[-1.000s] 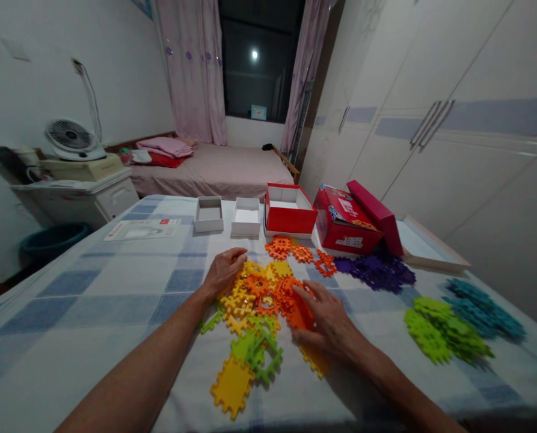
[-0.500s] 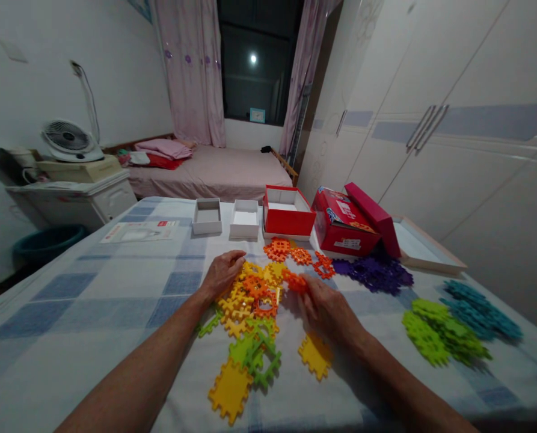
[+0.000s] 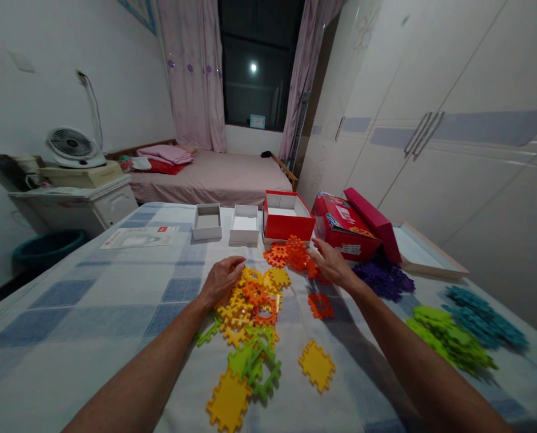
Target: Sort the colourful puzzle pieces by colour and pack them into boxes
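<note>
My left hand [image 3: 223,278] rests at the left edge of a mixed pile of yellow interlocking pieces [image 3: 239,310], its fingers loosely bent against them; the fingertips are partly hidden. Two orange pieces [image 3: 255,293] lie on that pile. Farther right, my right hand [image 3: 334,263] reaches over a group of orange pieces [image 3: 276,255], its fingertips at a raised orange interlocking piece [image 3: 296,251]. Below that hand, a single square orange piece [image 3: 320,306] lies flat. Light green pieces [image 3: 261,364] and a yellow square piece [image 3: 229,402] extend nearer to me. Another yellow square [image 3: 317,365] lies apart.
Behind the pieces stand two small white boxes [image 3: 245,225], an open red box [image 3: 288,225] and a larger red carton [image 3: 347,225] with a leaning lid. Purple [image 3: 383,278], teal [image 3: 484,316] and lime piles [image 3: 451,340] occupy the right. A printed sheet [image 3: 139,237] lies left.
My right hand has moved forward and right with the orange piece, to the orange group. A square orange piece now shows on the cloth. My left hand stays at the pile.
</note>
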`<state>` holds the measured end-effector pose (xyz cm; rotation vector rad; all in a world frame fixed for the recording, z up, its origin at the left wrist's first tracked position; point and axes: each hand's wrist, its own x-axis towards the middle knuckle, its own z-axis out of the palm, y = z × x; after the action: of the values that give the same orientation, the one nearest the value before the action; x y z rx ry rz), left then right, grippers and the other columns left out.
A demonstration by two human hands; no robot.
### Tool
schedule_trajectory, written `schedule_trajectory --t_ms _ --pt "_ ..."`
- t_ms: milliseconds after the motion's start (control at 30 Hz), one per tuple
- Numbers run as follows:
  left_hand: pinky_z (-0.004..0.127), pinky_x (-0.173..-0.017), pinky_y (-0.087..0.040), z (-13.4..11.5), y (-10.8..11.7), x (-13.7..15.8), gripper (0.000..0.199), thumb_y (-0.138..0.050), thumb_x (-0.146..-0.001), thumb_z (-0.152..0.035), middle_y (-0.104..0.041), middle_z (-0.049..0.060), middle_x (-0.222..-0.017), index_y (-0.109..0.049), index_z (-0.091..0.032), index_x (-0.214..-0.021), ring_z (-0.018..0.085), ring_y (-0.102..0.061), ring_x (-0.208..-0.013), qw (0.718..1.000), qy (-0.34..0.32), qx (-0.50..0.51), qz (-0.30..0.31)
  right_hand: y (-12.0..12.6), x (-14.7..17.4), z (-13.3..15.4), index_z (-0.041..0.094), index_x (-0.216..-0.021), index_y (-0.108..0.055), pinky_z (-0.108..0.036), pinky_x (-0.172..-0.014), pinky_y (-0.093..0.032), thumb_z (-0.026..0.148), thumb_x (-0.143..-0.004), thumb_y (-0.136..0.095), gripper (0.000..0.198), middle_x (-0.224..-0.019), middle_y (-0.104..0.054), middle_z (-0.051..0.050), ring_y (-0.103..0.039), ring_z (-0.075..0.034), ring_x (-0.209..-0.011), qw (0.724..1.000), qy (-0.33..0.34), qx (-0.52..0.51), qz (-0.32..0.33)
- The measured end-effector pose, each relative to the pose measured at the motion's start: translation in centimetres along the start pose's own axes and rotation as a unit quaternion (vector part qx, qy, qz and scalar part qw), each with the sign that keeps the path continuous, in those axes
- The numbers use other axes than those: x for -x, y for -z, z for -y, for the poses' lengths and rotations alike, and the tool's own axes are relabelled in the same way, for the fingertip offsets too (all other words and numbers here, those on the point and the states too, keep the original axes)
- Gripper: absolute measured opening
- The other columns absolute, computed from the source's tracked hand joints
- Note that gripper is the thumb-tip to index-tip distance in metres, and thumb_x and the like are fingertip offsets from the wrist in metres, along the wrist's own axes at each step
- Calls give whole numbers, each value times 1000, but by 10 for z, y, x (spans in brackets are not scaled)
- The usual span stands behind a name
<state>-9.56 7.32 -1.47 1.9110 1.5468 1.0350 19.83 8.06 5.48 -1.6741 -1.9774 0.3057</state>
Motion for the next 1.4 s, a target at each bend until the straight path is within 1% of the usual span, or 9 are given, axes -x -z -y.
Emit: schedule_trajectory --t_ms 100,233,300,533,767,900,1033,1233,1400 --pt "30 -89 -47 1 -1 0 41 -44 -82 -39 -71 6 -104 -67 -16 -106 20 -65 -94 1000 1 1 0 10 18 1 13 -120 -52 -32 -88 -41 40 -87 -42 44 -117 -58 -15 -55 -24 -105 996 -7 93 7" --pt "30 -90 -47 -1 -1 0 41 -44 -82 -39 -71 6 -104 -67 -16 -106 20 -65 -94 1000 4 6 2 17 64 2 19 -111 -57 -30 -75 -43 49 -81 -52 43 -106 -61 -9 -59 -22 -92 980 -3 123 157" --pt "31 -90 -47 -2 -1 1 41 -44 -81 -39 -71 7 -104 -67 -16 -106 21 -65 -95 1000 5 6 3 15 82 4 21 -108 -58 -30 -72 -43 47 -77 -57 41 -106 -59 -8 -58 -22 -91 971 3 144 192" --pt "31 -89 -47 -2 0 1 40 -45 -81 -38 -71 7 -103 -68 -16 -104 21 -65 -95 1000 -3 4 -3 5 84 -3 21 -108 -60 -31 -73 -45 41 -77 -58 37 -104 -57 -8 -58 -21 -89 980 20 140 138" --pt "31 -86 -48 -2 0 1 39 -45 -81 -37 -71 7 -101 -69 -15 -103 21 -65 -92 1000 -4 15 -2 2 39 20 16 -127 -46 -40 -90 -44 36 -82 -56 50 -120 -51 -14 -51 -26 -108 988 88 121 -40" --pt "28 -83 -49 -2 0 1 37 -45 -81 -36 -72 6 -98 -70 -15 -100 20 -66 -90 1000 -8 27 4 -22 34 45 19 -119 -53 -35 -94 -43 22 -82 -55 38 -117 -54 -9 -51 -19 -108 978 194 40 61" --pt "26 -80 -50 -4 -1 2 37 -46 -80 -36 -73 4 -96 -70 -16 -99 19 -66 -87 999 -5 41 5 -41 38 54 18 -120 -54 -36 -95 -41 15 -78 -58 42 -119 -55 -10 -50 -20 -111 962 234 43 134" --pt "27 -75 -50 -7 -1 2 37 -47 -78 -37 -73 4 -87 -70 -16 -97 19 -66 -80 998 8 66 8 -38 50 65 19 -113 -57 -36 -92 -42 22 -85 -53 28 -111 -58 -9 -52 -19 -105 965 236 17 118" --pt "26 -72 -50 -9 0 2 37 -47 -77 -37 -73 5 -87 -70 -14 -95 18 -66 -78 996 11 92 8 -51 65 85 20 -114 -56 -35 -88 -43 36 -81 -62 37 -111 -57 -9 -53 -21 -102 953 265 33 146"
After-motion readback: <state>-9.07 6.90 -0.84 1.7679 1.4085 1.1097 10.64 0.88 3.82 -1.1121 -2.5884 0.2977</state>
